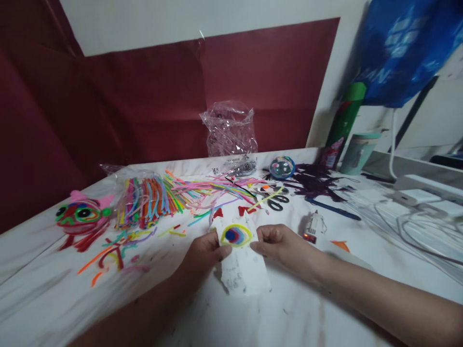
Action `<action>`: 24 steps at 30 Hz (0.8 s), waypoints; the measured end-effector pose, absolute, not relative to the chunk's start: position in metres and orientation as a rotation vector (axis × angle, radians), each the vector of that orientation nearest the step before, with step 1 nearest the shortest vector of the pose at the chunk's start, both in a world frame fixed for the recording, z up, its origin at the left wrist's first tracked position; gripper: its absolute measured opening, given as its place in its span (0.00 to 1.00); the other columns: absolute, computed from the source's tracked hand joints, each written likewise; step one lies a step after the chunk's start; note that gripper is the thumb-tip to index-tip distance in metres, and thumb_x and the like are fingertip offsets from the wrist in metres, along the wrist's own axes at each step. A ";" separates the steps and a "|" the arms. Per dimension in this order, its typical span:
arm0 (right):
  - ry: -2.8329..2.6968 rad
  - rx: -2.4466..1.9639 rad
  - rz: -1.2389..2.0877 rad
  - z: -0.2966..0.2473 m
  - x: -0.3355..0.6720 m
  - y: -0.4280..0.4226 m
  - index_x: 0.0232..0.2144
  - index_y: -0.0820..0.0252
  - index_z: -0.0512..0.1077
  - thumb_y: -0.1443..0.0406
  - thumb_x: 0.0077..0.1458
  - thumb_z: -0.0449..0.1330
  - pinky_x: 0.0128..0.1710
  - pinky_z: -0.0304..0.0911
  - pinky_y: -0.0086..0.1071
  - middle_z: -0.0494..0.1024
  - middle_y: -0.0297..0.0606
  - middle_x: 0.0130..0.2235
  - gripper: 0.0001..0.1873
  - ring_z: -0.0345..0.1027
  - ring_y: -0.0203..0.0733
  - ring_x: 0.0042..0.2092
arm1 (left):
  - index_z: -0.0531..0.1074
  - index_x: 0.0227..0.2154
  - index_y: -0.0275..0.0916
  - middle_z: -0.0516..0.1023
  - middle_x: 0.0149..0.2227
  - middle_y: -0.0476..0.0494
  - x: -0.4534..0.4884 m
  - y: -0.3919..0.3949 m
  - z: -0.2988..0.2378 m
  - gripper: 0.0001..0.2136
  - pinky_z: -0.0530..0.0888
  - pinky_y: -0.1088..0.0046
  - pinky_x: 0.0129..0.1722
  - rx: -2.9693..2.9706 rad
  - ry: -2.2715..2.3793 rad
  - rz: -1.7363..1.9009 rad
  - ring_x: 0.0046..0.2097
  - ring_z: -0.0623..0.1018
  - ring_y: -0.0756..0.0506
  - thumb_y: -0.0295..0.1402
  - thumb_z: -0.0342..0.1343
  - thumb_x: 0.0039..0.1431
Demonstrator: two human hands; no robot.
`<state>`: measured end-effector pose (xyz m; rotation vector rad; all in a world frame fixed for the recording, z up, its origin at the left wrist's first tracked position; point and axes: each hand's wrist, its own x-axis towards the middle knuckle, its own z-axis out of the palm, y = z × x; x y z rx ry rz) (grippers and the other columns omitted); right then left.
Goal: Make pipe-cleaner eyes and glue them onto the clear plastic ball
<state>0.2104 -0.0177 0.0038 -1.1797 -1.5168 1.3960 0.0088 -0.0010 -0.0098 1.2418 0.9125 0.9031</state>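
Note:
Between my hands is a white card (246,274) with faint writing on its lower part. An eye-shaped piece of fuzzy craft stems (237,235) shows against its upper part, yellow outside with red and blue rings; I cannot tell whether it is stuck on. My left hand (204,253) pinches the card's left edge, thumb by the eye shape's lower left. On the other side my right hand (275,243) is closed at the right edge, thumb near the shape's right corner. Small red pieces (247,210) lie just beyond the card.
A red fuzzy animal figure (85,217) stands left, near bundled craft stems (144,200) and loose cut pieces (115,255). Black-handled scissors (278,201), a clear dome (282,167), a dark pen (333,208) and a small white device (314,226) lie right. White cables (408,226) spread at far right.

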 end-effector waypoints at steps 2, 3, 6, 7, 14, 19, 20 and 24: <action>-1.520 -1.178 1.421 0.006 0.208 -0.021 0.17 0.58 0.60 0.53 0.42 0.64 0.22 0.45 0.27 0.60 0.26 0.18 0.20 0.48 0.30 0.22 | 0.76 0.30 0.34 0.78 0.27 0.45 0.011 -0.003 -0.009 0.12 0.70 0.71 0.33 1.236 0.928 0.870 0.31 0.75 0.44 0.36 0.64 0.41; -1.531 -1.178 1.424 0.007 0.207 -0.022 0.17 0.58 0.61 0.52 0.42 0.64 0.22 0.46 0.27 0.60 0.26 0.19 0.20 0.49 0.31 0.22 | 0.77 0.30 0.33 0.78 0.26 0.45 0.011 -0.004 -0.008 0.13 0.70 0.70 0.32 1.242 0.964 0.870 0.30 0.76 0.44 0.36 0.64 0.41; -1.568 -1.190 1.413 0.007 0.204 -0.025 0.17 0.58 0.62 0.50 0.41 0.63 0.22 0.47 0.27 0.60 0.26 0.18 0.21 0.49 0.31 0.22 | 0.78 0.29 0.34 0.79 0.26 0.47 0.012 -0.006 -0.006 0.11 0.71 0.71 0.32 1.268 1.042 0.919 0.30 0.76 0.43 0.34 0.64 0.40; -1.569 -1.194 1.413 0.006 0.203 -0.025 0.16 0.58 0.62 0.50 0.41 0.63 0.21 0.47 0.26 0.60 0.26 0.18 0.21 0.49 0.31 0.21 | 0.78 0.29 0.34 0.79 0.26 0.47 0.012 -0.006 -0.006 0.11 0.71 0.71 0.32 1.271 1.044 0.929 0.30 0.76 0.43 0.33 0.64 0.39; -1.600 -1.170 1.431 -0.002 0.202 -0.026 0.17 0.58 0.63 0.51 0.44 0.62 0.20 0.45 0.27 0.59 0.26 0.18 0.20 0.49 0.31 0.21 | 0.78 0.29 0.33 0.81 0.28 0.45 0.015 -0.013 -0.003 0.13 0.73 0.69 0.34 1.257 1.025 0.934 0.33 0.78 0.41 0.33 0.65 0.37; -1.643 -1.139 1.354 0.012 0.207 -0.026 0.19 0.59 0.64 0.53 0.46 0.62 0.21 0.46 0.26 0.62 0.27 0.19 0.17 0.50 0.30 0.22 | 0.78 0.30 0.34 0.81 0.30 0.45 0.010 -0.008 0.000 0.13 0.72 0.68 0.35 1.330 1.130 0.925 0.35 0.77 0.40 0.33 0.64 0.39; -1.613 -1.117 1.272 0.020 0.212 -0.025 0.21 0.59 0.65 0.54 0.46 0.63 0.22 0.49 0.26 0.64 0.28 0.21 0.16 0.53 0.31 0.23 | 0.78 0.31 0.34 0.81 0.31 0.45 0.007 -0.005 -0.001 0.13 0.72 0.68 0.36 1.347 1.132 0.922 0.36 0.77 0.39 0.34 0.63 0.39; -1.420 -1.084 0.883 0.056 0.238 -0.019 0.23 0.58 0.63 0.53 0.50 0.62 0.22 0.50 0.26 0.63 0.25 0.19 0.17 0.52 0.30 0.21 | 0.77 0.33 0.35 0.81 0.36 0.42 0.003 0.005 -0.006 0.18 0.72 0.64 0.42 1.412 1.184 0.987 0.42 0.76 0.35 0.42 0.61 0.41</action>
